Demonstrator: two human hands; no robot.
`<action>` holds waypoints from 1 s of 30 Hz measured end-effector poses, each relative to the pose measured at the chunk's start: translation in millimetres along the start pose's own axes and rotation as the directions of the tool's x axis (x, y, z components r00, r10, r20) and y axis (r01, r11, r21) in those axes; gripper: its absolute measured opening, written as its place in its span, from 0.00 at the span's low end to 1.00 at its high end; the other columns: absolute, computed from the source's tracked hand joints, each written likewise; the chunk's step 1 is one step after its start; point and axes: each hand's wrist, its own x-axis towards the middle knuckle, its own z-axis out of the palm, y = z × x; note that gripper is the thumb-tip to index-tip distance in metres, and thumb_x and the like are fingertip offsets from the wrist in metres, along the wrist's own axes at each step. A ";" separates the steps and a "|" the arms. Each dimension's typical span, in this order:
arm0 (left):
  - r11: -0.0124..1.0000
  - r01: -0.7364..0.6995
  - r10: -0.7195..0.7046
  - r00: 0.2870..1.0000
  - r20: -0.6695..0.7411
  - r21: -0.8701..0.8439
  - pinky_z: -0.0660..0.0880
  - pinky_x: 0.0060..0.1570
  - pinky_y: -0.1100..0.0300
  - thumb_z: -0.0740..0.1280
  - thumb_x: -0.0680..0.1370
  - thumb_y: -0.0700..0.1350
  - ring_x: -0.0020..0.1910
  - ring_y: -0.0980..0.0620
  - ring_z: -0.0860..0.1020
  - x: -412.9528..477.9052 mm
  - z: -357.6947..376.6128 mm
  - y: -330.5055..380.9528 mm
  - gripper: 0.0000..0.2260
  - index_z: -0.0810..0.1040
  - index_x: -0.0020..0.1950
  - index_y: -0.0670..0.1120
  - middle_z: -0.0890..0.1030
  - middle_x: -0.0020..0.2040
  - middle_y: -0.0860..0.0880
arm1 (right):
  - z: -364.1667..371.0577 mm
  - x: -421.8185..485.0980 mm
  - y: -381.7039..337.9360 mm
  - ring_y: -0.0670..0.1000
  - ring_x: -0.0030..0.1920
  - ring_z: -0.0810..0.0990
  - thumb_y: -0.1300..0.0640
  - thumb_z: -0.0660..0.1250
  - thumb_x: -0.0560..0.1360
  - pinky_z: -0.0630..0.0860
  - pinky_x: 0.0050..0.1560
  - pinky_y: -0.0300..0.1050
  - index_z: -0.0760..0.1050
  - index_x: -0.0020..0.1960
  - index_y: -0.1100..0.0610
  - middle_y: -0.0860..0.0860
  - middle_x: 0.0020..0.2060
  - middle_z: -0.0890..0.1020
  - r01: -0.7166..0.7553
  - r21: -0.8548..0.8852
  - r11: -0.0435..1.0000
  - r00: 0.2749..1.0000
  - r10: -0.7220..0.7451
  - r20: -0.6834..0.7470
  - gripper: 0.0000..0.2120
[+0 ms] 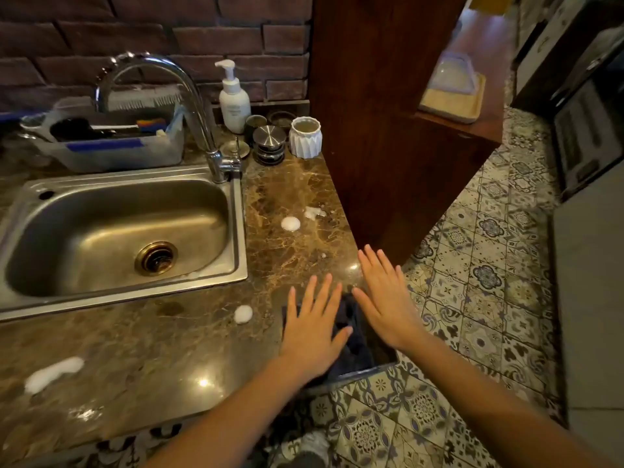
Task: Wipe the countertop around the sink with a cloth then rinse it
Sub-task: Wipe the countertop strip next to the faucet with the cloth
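Observation:
A dark blue cloth (351, 336) lies at the near right corner of the brown marble countertop (189, 339). My left hand (312, 327) lies flat on the cloth with straight, spread fingers. My right hand (385, 298) is flat too, fingers straight, over the cloth's right side and the counter's corner. Most of the cloth is hidden under both hands. White foam blobs sit on the counter: one (290, 223) right of the sink, one (243, 314) in front of it, a long smear (54, 373) at the near left. The steel sink (111, 231) is dry-looking, its tap (162, 96) off.
Behind the sink stand a plastic caddy (111, 140) with brushes, a soap pump bottle (233, 99), stacked metal lids (269, 143) and a white ribbed cup (305, 136). A dark wooden panel (381, 113) borders the counter on the right. Patterned floor tiles (472, 282) lie beyond the edge.

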 end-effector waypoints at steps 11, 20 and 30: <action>0.995 0.070 -0.079 0.990 0.114 0.078 0.45 0.67 0.33 0.52 0.76 0.66 0.76 0.43 0.53 -0.7 81.3 -9.4 0.30 0.60 0.76 0.55 0.60 0.77 0.51 | 46.5 9.1 36.6 0.48 0.75 0.33 0.33 0.33 0.74 0.35 0.73 0.51 0.34 0.75 0.48 0.45 0.75 0.37 -0.020 -0.044 0.999 0.989 0.027 0.147 0.34; 0.979 0.197 -0.200 0.979 0.047 0.053 0.45 0.68 0.34 0.52 0.76 0.64 0.77 0.45 0.52 21.7 77.6 -45.2 0.30 0.61 0.76 0.54 0.59 0.78 0.50 | 98.3 30.6 47.7 0.52 0.77 0.43 0.39 0.33 0.80 0.46 0.74 0.59 0.45 0.78 0.50 0.49 0.77 0.47 -0.050 -0.170 0.984 0.989 0.073 0.132 0.31; 0.959 0.279 -0.278 0.960 -0.027 0.041 0.48 0.69 0.34 0.54 0.76 0.62 0.77 0.46 0.52 36.4 80.6 -45.3 0.31 0.60 0.77 0.53 0.57 0.78 0.48 | 105.0 36.9 39.2 0.56 0.77 0.52 0.49 0.47 0.80 0.50 0.72 0.59 0.54 0.78 0.53 0.54 0.77 0.55 0.019 -0.224 0.974 0.995 0.003 0.099 0.27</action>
